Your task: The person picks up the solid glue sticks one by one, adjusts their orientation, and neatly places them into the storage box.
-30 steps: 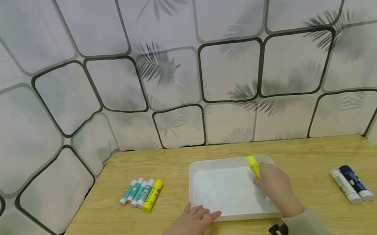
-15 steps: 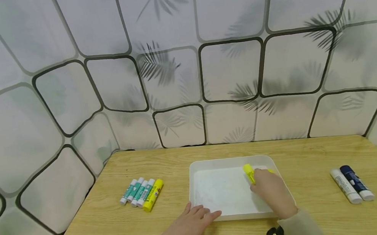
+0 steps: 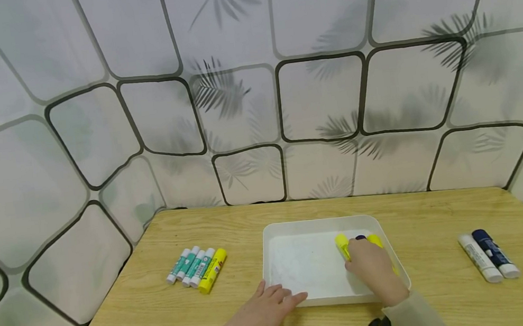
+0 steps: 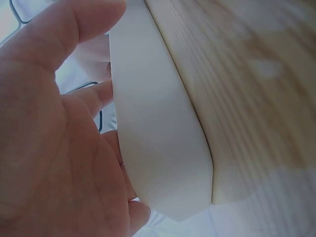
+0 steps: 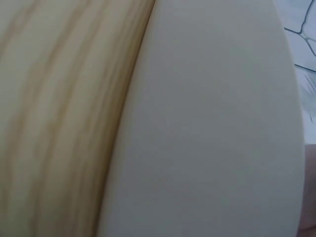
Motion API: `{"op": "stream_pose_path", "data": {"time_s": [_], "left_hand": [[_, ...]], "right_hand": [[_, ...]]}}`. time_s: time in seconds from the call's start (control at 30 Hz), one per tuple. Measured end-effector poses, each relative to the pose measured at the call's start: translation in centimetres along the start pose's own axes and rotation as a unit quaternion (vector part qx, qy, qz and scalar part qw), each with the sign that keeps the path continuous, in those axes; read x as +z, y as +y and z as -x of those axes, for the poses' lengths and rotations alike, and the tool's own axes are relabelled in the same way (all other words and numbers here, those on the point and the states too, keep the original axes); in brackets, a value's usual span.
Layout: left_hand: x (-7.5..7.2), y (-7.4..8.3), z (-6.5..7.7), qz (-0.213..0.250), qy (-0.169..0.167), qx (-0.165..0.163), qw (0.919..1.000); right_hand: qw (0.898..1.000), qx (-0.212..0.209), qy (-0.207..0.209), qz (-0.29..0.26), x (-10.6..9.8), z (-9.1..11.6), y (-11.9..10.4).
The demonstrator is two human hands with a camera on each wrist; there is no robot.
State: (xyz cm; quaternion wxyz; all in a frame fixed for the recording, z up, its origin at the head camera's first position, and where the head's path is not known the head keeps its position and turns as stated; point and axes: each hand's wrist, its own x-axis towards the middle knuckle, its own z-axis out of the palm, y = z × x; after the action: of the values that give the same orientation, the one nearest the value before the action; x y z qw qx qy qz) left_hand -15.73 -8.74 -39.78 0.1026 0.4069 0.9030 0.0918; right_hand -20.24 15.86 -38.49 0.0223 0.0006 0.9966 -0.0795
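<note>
In the head view, a shallow white tray [image 3: 333, 301] lies on the wooden table. My right hand [image 3: 373, 265] reaches over its right side and grips a yellow glue stick [image 3: 342, 246], whose lower part the fingers cover. Just beyond the knuckles show a dark blue tip [image 3: 360, 237] and another yellow stick [image 3: 375, 240], both mostly hidden by the hand. My left hand [image 3: 261, 320] rests with spread fingers at the tray's near left corner. The left wrist view has its fingers [image 4: 101, 94] along the tray wall [image 4: 153, 113]. Mostly tray wall [image 5: 207, 123] fills the right wrist view.
Left of the tray lies a row of several teal-and-white glue sticks [image 3: 191, 266] with one yellow stick [image 3: 213, 271] beside them. A white stick [image 3: 479, 258] and a navy one [image 3: 494, 254] lie together at the right. A patterned curtain [image 3: 319, 170] hangs behind the table.
My right hand has moved left and lower into the tray with the yellow glue stick. The blue tip and other yellow stick have come into sight beside it. The left hand stays put.
</note>
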Motion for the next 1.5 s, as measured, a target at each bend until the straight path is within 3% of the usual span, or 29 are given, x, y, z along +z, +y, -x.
{"op": "stream_pose_path", "data": {"time_s": [0.8, 1.5], "left_hand": [[-0.13, 0.23, 0.11, -0.01, 0.005, 0.0, 0.9999], [-0.25, 0.3, 0.14, -0.006, 0.004, -0.003, 1.0]], "right_hand": [[0.999, 0.015, -0.044, -0.004, 0.18, -0.08, -0.37], [1.0, -0.001, -0.009, -0.007, 0.58, 0.02, -0.1]]}}
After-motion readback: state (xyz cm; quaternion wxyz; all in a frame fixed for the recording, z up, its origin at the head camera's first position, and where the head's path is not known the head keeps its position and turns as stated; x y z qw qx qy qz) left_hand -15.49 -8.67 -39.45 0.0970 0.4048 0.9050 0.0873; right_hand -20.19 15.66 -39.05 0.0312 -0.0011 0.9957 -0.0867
